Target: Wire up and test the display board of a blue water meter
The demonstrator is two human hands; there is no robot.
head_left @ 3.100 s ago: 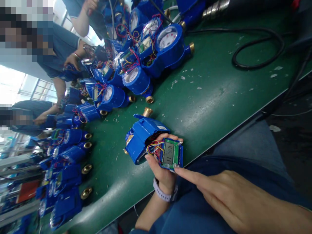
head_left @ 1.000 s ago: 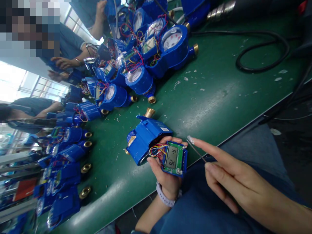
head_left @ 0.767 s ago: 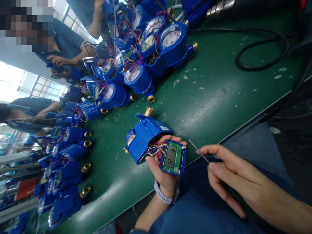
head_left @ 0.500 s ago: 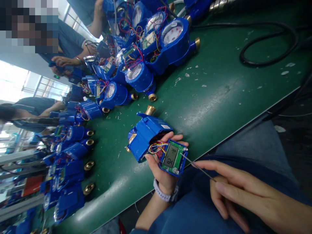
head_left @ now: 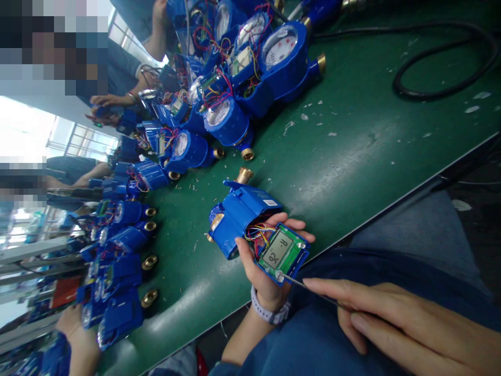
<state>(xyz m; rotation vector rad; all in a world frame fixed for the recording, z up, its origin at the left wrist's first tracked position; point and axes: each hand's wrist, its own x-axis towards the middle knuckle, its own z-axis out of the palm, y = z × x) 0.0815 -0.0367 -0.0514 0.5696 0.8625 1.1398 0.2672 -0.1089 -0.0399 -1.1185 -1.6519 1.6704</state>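
Note:
My left hand [head_left: 263,277], with a pale watch strap on the wrist, cradles a green circuit board [head_left: 291,257] in a blue frame; the thumb is at one side and fingertips show at the far side. The board carries a small LCD screen [head_left: 276,249] with dark characters. Coloured wires [head_left: 261,231] run from it into the opened blue water meter [head_left: 245,211] lying on the table beside the hand. My right hand [head_left: 395,318] grips a thin metal rod-like tool [head_left: 313,290], its tip at the board's lower corner, near a shiny round spot.
Many blue water meters [head_left: 284,57] with brass ends and loose wires line the green table's [head_left: 352,172] far side. A black cable [head_left: 399,86] loops at the upper right. Co-workers sit opposite; another person's hand [head_left: 74,324] is at lower left. Small scraps are scattered about.
The tool's tip has moved from the board's upper edge to its lower corner, my right hand shifting downward. The screen looks brighter. Another person's hand has appeared at lower left.

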